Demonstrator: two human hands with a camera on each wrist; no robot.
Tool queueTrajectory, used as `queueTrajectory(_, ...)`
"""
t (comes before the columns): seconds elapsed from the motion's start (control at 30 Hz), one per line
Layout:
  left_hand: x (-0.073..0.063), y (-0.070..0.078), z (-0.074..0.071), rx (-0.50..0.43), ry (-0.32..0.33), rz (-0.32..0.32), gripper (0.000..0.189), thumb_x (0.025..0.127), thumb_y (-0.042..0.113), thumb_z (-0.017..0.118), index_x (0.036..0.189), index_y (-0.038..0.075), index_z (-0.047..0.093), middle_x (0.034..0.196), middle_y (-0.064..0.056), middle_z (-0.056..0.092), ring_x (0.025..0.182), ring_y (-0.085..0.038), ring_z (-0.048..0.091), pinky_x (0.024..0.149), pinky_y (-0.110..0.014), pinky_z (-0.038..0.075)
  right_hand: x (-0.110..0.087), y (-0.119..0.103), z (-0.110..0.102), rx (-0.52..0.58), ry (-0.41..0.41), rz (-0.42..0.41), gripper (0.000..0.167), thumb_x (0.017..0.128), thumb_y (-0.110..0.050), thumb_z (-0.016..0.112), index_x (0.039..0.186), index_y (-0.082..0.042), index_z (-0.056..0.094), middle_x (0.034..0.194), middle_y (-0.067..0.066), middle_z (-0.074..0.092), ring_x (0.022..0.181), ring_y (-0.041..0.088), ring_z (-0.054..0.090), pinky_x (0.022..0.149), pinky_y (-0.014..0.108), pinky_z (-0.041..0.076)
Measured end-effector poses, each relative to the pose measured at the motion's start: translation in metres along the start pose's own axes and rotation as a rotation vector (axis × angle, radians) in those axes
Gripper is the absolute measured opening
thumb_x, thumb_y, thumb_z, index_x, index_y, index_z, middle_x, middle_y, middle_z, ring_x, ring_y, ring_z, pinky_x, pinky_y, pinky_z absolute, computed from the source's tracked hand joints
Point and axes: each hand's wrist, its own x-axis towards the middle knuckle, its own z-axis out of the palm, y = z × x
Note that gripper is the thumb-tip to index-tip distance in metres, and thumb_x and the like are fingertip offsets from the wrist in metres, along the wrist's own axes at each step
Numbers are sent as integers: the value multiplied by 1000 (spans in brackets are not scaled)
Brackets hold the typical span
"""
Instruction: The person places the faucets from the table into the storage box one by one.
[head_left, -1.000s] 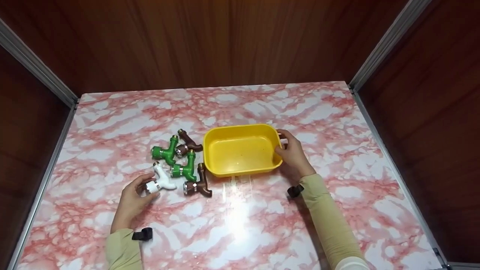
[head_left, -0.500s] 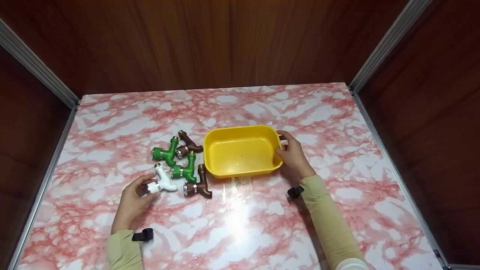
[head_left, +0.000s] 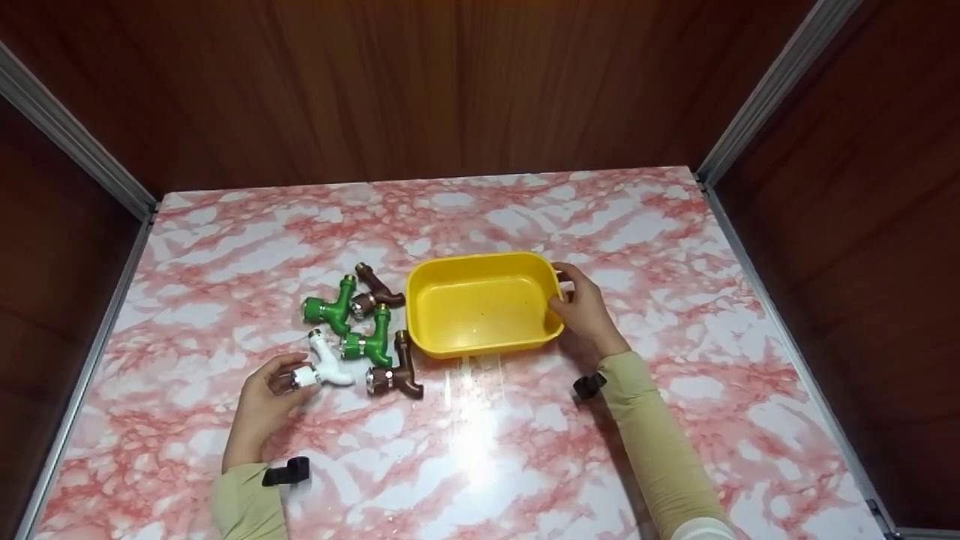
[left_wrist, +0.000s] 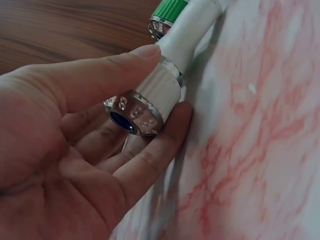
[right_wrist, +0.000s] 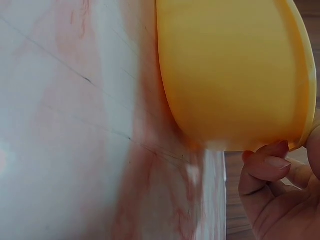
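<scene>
My left hand [head_left: 266,401] pinches the round knob of a white tap [head_left: 328,366], thumb on one side and fingers on the other. Up close in the left wrist view, the knob's chrome end with a blue centre [left_wrist: 121,121] points toward my palm. My right hand [head_left: 589,307] grips the right end of a yellow plastic tub [head_left: 484,351], thumb over the rim and fingers outside. Nothing lies in the tub. Between the white tap and the tub are two green taps [head_left: 330,311] and two brown taps [head_left: 405,371], all lying on the table.
The table [head_left: 570,450] has a red-and-white marbled top. Dark wood-grain panels [head_left: 450,90] with metal edge strips stand at its back and sides. Black straps [head_left: 286,472] sit at both wrists.
The white tap's knob has turned slightly between the left fingers. The right hand and the tub stay in place; the head view has shifted a little.
</scene>
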Motion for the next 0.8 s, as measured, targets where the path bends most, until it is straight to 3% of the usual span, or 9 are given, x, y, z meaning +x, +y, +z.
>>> queueTrajectory(0.23,-2,0,1,41,39,-47,53,79,6,78,126,-1,56,120,-18,58,100,-13,58,81,-17,50,0,0,2,10,3,0,58,83,6,59,137,-9,46,120,16,54,73,26,54,62,28,48)
queueTrajectory(0.5,-6,0,1,-2,48,-108,53,80,19,79,124,0,57,118,-15,58,100,-13,57,79,-19,50,-2,-2,5,0,27,-2,57,82,7,58,136,-8,46,120,16,54,74,27,55,64,29,50)
queueTrajectory(0.8,-4,2,2,-14,70,-128,49,82,19,78,122,-2,59,110,-14,59,94,-11,59,75,-19,52,-2,-2,7,-1,55,-14,54,85,7,57,136,-6,46,121,18,54,79,29,57,70,34,51)
